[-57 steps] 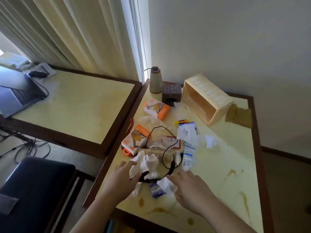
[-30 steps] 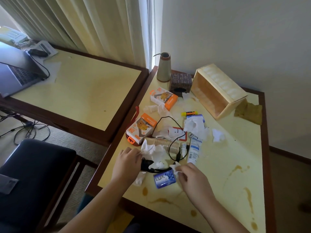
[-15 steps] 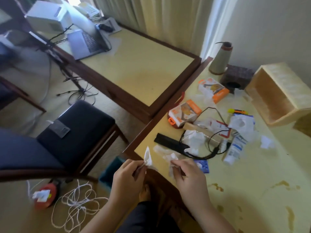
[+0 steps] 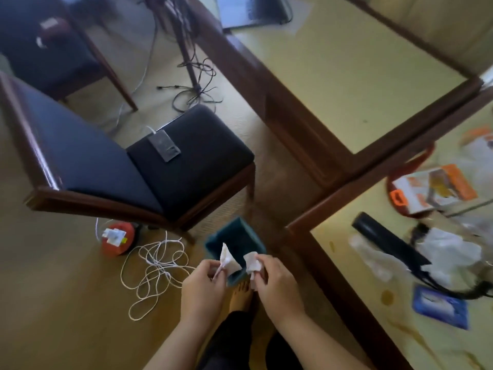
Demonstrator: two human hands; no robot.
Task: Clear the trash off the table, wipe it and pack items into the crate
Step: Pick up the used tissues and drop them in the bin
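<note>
L hand [image 4: 204, 283] and R hand [image 4: 274, 280] both low in frame, side by side over the floor, just above a small teal bin [image 4: 236, 251].

L tissue [image 4: 226, 259]: crumpled white piece pinched betw. thumb and curled fingers [image 4: 213, 271] of L hand; sticks up and over the bin's near rim.

R tissue [image 4: 252, 263]: second white wad gripped by R hand, fingers curled tight round it, top of wad showing above the knuckles, also over the bin opening.

Both hands narrow, each holding its own tissue. The two wads are near each other but apart.

Bin: open-topped, square-ish, stands on carpet by the bench [image 4: 346, 252] corner, a bare foot [image 4: 240, 297] just beside it. Inside is dark; contents can't be told.

Bench to the right, dark wood edge, yellowish top w/ brown stains. On it, blurred: more white tissue [image 4: 448, 252] lying across a black cable [image 4: 453, 292], a black bar-shaped item [image 4: 386, 239], a blue packet [image 4: 440, 307] near the front edge, an orange-and-white box [image 4: 437, 188] further back on a red tray rim. All well apart from the hands.

Left: dark-cushioned chair [image 4: 133, 161] w/ a small grey device on the seat; white cord [image 4: 154, 268] looped on the floor by a red reel [image 4: 117, 239]. Second bench [image 4: 333, 68] beyond, laptop at top edge.
</note>
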